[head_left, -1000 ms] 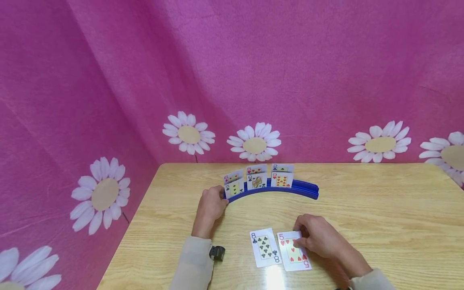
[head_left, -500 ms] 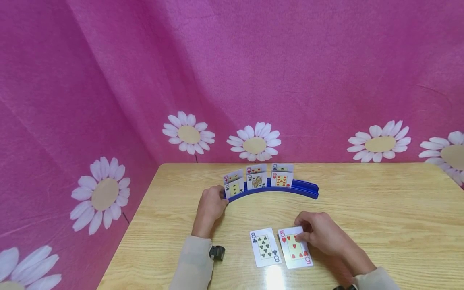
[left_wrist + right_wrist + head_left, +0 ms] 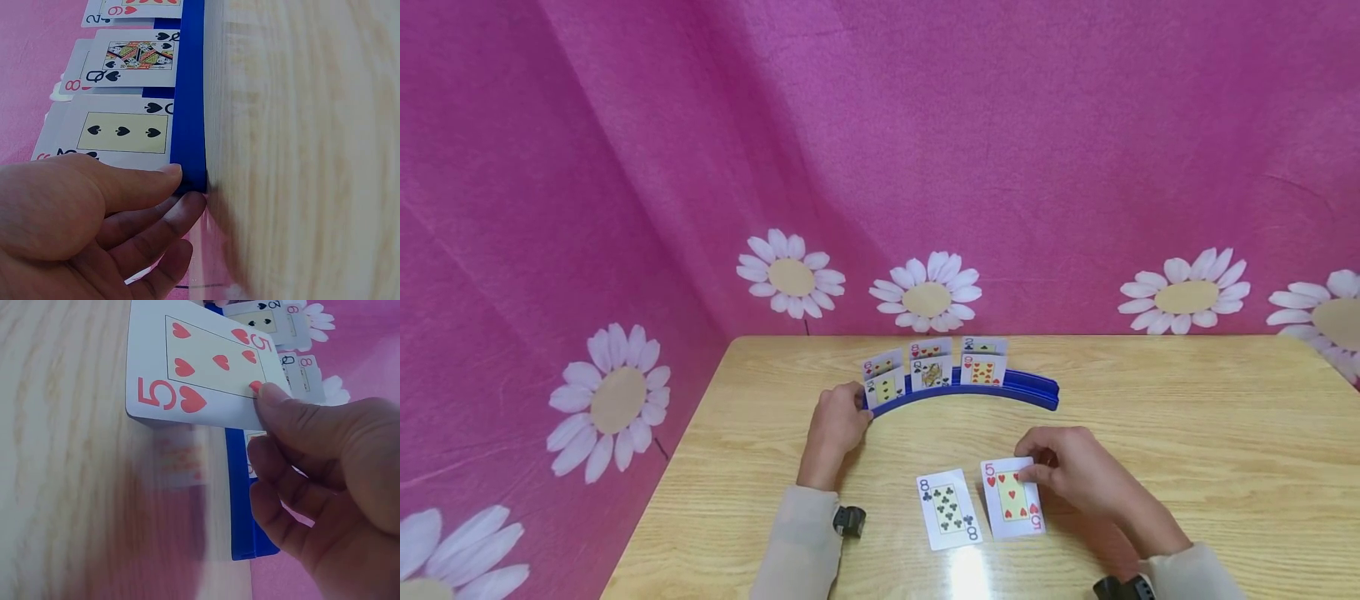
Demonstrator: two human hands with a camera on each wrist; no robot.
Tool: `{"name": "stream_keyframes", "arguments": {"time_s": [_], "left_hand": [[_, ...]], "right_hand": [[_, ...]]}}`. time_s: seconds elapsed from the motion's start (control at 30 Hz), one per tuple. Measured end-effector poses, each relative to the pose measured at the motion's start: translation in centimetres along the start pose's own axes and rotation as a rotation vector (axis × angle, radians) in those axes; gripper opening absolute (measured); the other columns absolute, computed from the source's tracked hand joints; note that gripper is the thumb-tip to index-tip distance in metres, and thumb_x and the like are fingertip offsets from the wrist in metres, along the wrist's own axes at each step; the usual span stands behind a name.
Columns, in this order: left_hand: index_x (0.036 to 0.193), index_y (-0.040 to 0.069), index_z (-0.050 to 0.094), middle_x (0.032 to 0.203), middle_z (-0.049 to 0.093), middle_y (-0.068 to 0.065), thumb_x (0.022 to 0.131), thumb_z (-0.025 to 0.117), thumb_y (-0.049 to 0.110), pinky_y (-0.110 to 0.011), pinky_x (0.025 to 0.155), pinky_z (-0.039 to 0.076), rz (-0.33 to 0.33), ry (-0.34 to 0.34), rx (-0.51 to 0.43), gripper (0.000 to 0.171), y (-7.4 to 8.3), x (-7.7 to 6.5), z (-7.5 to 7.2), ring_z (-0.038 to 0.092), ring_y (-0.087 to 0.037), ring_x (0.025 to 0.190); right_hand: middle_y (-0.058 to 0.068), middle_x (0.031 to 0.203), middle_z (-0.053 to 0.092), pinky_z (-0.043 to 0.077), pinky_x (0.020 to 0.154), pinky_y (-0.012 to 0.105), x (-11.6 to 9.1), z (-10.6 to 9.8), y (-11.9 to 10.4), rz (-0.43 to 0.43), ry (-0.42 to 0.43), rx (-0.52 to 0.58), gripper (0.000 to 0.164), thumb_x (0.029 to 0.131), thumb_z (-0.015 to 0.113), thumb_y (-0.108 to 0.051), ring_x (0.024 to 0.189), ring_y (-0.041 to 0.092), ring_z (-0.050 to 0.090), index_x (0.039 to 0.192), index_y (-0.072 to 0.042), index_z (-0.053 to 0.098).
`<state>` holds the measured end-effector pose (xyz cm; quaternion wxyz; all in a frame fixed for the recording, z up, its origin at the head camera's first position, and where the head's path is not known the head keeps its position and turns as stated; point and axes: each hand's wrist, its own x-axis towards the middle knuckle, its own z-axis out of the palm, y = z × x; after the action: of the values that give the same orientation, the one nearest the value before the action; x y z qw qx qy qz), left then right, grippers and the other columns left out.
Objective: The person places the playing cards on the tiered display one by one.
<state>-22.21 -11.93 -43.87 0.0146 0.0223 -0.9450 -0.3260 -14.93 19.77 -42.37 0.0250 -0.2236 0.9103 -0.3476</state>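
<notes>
A curved blue card holder (image 3: 1026,392) stands on the table with playing cards upright in two rows. My left hand (image 3: 838,421) grips its left end, thumb on the front (image 3: 194,112) beside the three of spades (image 3: 123,132). To the right of that card stand the queen of spades (image 3: 932,375) and the nine of hearts (image 3: 982,372), each with another card behind. My right hand (image 3: 1078,471) pinches the five of hearts (image 3: 1012,498) near its upper right corner. In the right wrist view the five of hearts (image 3: 206,362) is tilted up, face showing.
An eight of clubs (image 3: 949,510) lies face up on the wooden table (image 3: 1187,433), left of the five of hearts. Behind the table hangs a pink curtain (image 3: 1045,150) with printed daisies. The holder's right part (image 3: 242,506) bears no cards.
My right hand has moved slightly away from me and to the right, lifting the five of hearts from flat to tilted. My left hand and the card holder stay where they were.
</notes>
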Motion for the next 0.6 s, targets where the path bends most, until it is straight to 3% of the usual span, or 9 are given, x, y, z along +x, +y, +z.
{"name": "stream_keyframes", "arguments": {"time_s": [0.6], "left_hand": [[0.121, -0.003, 0.067, 0.107, 0.069, -0.015, 0.089, 0.074, 0.005, -0.041, 0.09, 0.052, -0.011, -0.006, 0.013, 0.034, 0.1, 0.1, 0.1, 0.062, -0.023, 0.095]], "right_hand": [[-0.009, 0.08, 0.064, 0.052, 0.062, 0.027, 0.1, -1.1, -0.1, -0.053, 0.071, 0.098, 0.016, 0.084, 0.078, -0.001, 0.07, 0.009, 0.057, 0.083, -0.015, 0.07]]}}
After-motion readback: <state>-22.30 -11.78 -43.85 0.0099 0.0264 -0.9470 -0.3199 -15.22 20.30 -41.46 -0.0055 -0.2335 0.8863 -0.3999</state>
